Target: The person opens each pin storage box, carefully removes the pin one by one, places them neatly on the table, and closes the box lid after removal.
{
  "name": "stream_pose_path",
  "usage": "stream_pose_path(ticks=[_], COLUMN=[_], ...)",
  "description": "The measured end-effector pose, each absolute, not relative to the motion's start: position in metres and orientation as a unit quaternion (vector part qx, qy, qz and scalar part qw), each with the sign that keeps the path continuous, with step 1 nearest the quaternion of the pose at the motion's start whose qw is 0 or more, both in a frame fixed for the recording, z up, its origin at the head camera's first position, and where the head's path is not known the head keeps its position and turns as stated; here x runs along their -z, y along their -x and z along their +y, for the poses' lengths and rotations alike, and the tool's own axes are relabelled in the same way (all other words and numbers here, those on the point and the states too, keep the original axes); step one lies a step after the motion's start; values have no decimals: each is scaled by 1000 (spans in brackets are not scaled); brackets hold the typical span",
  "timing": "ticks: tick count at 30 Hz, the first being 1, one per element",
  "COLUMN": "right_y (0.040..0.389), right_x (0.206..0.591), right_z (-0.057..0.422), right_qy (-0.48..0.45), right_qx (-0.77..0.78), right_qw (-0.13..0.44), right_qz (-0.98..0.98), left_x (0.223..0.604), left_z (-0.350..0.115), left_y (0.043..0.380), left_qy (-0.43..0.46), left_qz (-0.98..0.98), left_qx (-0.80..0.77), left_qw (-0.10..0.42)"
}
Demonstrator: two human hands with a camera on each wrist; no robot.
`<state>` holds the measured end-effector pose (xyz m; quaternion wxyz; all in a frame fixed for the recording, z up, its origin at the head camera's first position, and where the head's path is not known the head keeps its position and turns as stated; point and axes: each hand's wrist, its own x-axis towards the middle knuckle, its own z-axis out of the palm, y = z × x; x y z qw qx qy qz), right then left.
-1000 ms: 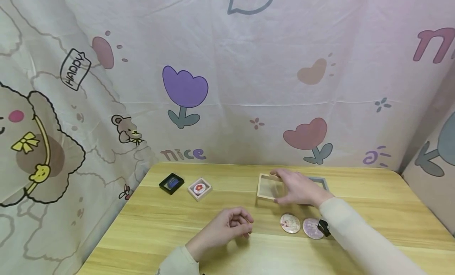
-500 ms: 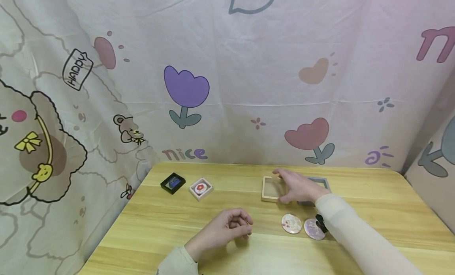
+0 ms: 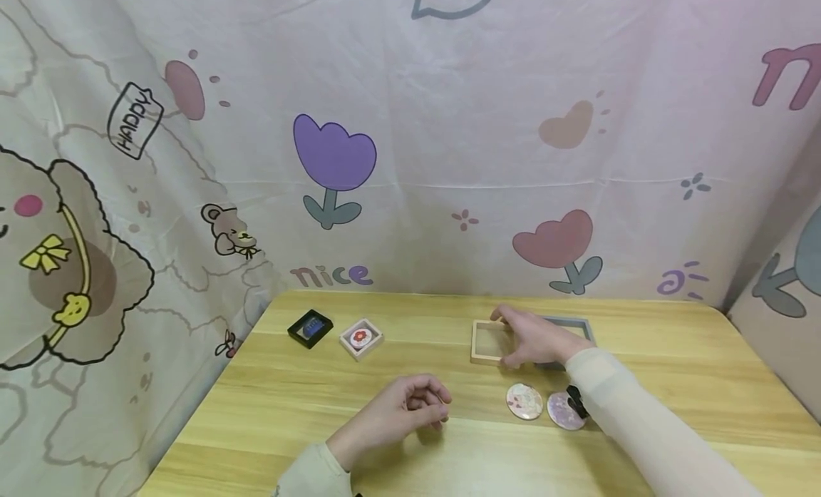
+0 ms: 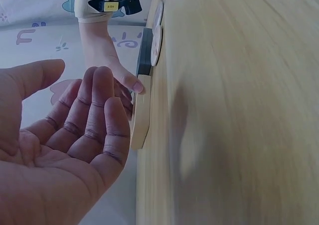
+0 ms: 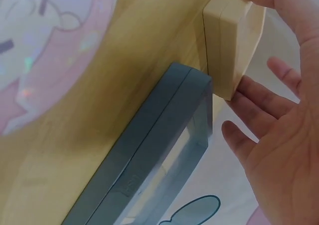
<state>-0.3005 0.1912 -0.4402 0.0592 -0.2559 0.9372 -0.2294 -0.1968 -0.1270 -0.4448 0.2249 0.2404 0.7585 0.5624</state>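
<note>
My right hand (image 3: 535, 338) grips a pale wooden frame (image 3: 477, 344) that lies flat at the back of the table. In the right wrist view the thumb sits on one edge of the wooden frame (image 5: 222, 40), and fingertips touch its end. Beside it lies a blue-grey frame (image 3: 586, 331) with a clear pane, partly hidden by the hand. Nearer me are a cream round badge (image 3: 524, 401) and a purple round badge (image 3: 564, 411), the latter partly covered by the wrist strap. My left hand (image 3: 407, 409), loosely curled, holds nothing above the table.
A small black frame (image 3: 310, 329) with a blue item stands at the table's back left. Next to it is a small pale frame (image 3: 346, 349) around a red-flower disc (image 3: 361, 337). A printed cloth (image 3: 410, 162) hangs behind the wooden table (image 3: 269, 411).
The wooden frame, slightly raised a second ago, has come down flat on the table and a little rightward, with the right hand still at it. The left hand has barely moved.
</note>
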Motion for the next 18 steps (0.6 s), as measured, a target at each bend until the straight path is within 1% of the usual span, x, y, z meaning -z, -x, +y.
stream_pose_path(ticks=[10,13,18], right_y=[299,298,298], right_x=[440,441,443], right_z=[193,194,197], right_qy=[257,258,254], right_qx=[242,249,262], right_qw=[66,67,61], right_qz=[933,931,929], left_x=[445,443,439], left_z=[-127,-130,-140], left_y=[199,198,201], left_qy=[-246,-240,-232], left_qz=[764,767,782], left_qx=[-556,-554,-541], left_qw=[218,219,207])
